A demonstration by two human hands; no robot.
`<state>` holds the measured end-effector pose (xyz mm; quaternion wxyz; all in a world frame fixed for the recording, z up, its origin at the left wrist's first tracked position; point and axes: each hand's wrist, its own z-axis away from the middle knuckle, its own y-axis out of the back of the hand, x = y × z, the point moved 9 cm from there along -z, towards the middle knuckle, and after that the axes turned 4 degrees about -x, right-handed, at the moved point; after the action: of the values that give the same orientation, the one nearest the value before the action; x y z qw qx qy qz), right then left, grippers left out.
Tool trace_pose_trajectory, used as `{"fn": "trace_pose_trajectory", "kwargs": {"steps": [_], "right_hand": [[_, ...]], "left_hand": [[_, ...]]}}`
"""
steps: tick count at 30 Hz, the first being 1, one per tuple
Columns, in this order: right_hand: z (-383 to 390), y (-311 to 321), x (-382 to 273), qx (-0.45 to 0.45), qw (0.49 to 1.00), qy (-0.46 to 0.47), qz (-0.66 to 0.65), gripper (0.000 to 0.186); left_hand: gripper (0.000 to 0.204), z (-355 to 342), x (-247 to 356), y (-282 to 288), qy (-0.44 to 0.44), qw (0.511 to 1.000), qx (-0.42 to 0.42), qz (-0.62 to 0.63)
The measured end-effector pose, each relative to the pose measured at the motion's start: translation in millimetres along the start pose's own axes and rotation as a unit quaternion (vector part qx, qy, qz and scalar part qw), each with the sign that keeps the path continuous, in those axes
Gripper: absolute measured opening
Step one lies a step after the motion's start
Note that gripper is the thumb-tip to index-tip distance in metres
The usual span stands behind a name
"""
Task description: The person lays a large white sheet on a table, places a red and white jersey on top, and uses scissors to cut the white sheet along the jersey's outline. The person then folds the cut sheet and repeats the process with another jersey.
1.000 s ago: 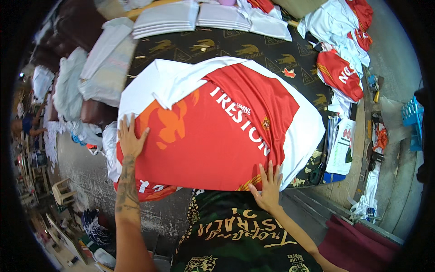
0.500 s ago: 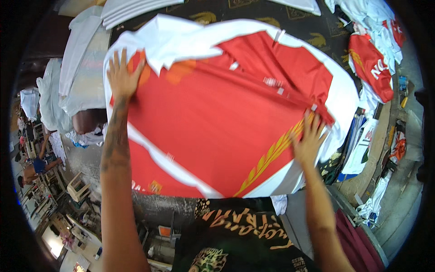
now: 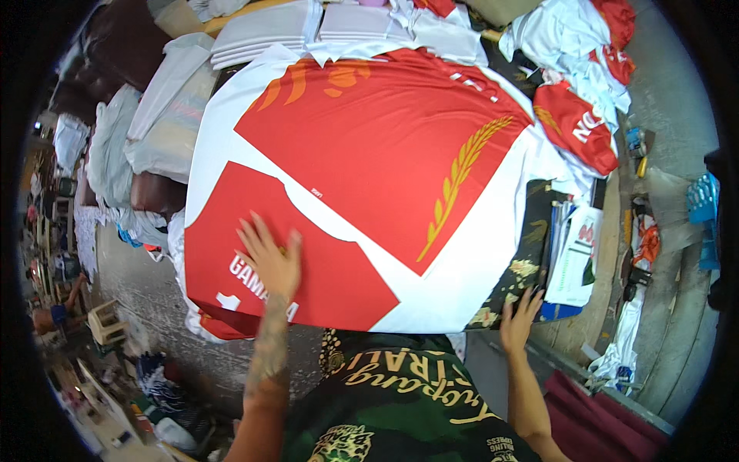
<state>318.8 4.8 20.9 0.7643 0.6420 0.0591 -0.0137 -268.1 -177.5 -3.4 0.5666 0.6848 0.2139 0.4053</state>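
While left hand point(image 3: 273, 258) lies flat on lower-left red panel point(image 3: 223, 208), fingers spread, gripping nothing, right hand point(image 3: 521, 319) sits empty, fingers loose, at near edge of counter point(image 3: 536, 223). One white fabric sheet point(image 3: 481, 254) spread across counter, far end rumpled. Two red panels face up, upper bearing one gold wheat sprig point(image 3: 456, 181). Lower neckline point(image 3: 308, 218) faces upper right; long axis seemingly diagonal, likewise. Two white stacks point(image 3: 265, 35) beyond.

Light-blue basket point(image 3: 702, 202), maroon cloth point(image 3: 589, 422).
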Motion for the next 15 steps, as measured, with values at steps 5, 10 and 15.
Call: {"fn": "trace_pose_trajectory", "kwargs": {"steps": [5,10,15], "right_hand": [[-2.1,-3.7,82.1,0.010,0.996,0.035,-0.083,0.042],[-30.1,-3.1,107.8,-0.142,0.929,0.009,-0.343,0.026],[34.3,23.8,140.7,-0.439,0.849,0.004,-0.295,0.045]], "left_hand": [[0.072,236.4,208.4,-53.3,-0.386,0.838,-0.326,0.206],[0.039,263.6,257.6,-54.6,-0.395,0.885,-0.231,0.088],[0.015,255.3,219.5,-47.7,-0.192,0.867,-0.287,0.361]]}}
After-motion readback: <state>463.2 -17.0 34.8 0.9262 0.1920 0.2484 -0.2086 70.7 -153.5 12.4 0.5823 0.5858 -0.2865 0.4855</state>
